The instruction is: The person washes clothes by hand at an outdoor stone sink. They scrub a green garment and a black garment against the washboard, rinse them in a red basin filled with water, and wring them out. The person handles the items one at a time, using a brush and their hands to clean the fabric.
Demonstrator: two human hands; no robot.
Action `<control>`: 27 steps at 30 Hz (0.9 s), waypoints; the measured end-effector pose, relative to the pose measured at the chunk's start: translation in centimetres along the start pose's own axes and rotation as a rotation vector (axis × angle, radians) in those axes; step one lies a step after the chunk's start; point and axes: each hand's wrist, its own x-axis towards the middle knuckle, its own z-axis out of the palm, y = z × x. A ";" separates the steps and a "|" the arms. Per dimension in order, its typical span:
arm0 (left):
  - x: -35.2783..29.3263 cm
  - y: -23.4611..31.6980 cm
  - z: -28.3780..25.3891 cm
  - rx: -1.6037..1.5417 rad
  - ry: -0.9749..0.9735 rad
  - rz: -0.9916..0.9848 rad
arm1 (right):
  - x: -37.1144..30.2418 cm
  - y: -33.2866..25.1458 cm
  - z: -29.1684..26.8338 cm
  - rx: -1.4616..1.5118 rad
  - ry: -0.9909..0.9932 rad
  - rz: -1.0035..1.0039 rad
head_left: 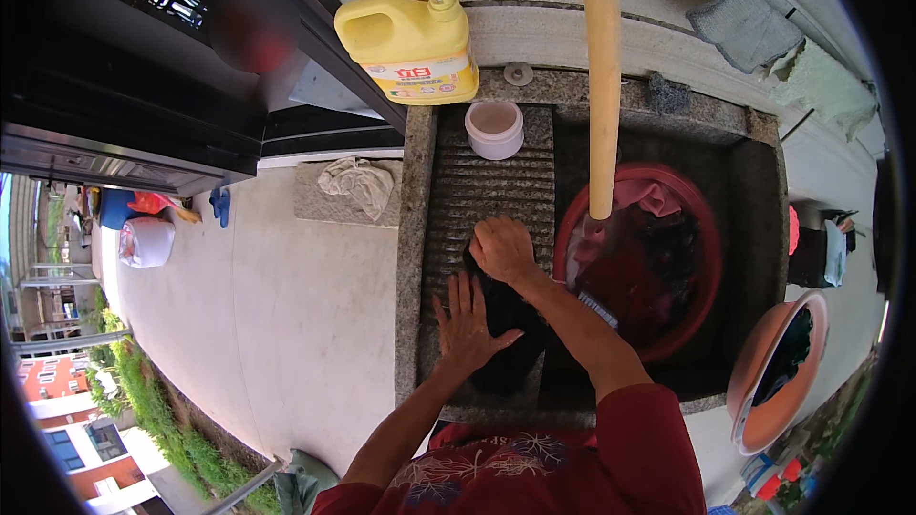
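A black wet cloth (506, 348) lies on the ribbed washboard (448, 200) moulded into the left side of a stone sink. My left hand (468, 324) rests flat on the cloth with its fingers spread. At the cloth's far end, my right hand (504, 248) is closed, its curled fingers on the dark fabric. Just right of my right forearm, a red basin (701, 315) stands in the sink's deeper part, holding dark water, a pink cloth (649, 198) and dark fabric. A brush with pale bristles (599, 309) sits by the basin's near left rim, partly hidden by my forearm.
A white tub (494, 130) stands at the washboard's far end. Behind it is a yellow pump jug (410, 43). A wooden pole (601, 76) reaches down over the basin. An orange basin (778, 372) with dark cloth is outside the sink at right. A rag (356, 187) lies left.
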 end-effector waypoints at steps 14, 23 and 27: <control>0.3 -0.1 0.6 0.046 0.000 -0.029 | -2.4 -0.6 -3.0 0.067 -0.175 -0.046; 0.3 -1.9 3.4 0.251 0.129 -0.104 | -5.4 -6.2 -5.0 0.152 -0.135 0.048; 0.2 0.4 0.2 0.075 -0.025 -0.088 | -5.9 -2.7 -4.8 0.059 -0.191 0.000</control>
